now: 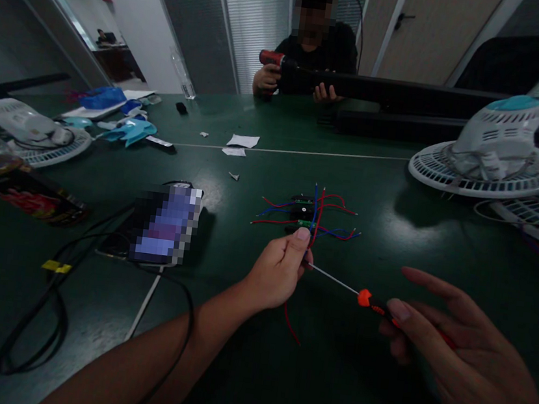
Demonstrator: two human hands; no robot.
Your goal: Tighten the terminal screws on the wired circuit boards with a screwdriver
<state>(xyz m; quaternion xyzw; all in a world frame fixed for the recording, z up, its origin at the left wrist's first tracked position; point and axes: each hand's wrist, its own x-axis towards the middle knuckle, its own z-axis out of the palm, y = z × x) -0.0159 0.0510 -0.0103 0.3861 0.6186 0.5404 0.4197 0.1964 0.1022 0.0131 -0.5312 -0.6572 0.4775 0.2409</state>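
Nearest, at right, the right hand pinches the screwdriver between thumb and fingers, its long axis slanting left and slightly far to the left hand, which pinches a mostly hidden wired piece just near of the green boards.

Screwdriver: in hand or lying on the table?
In hand. The right hand holds the screwdriver by its handle; the shaft runs to the left hand. Tip seated or not: cannot tell.
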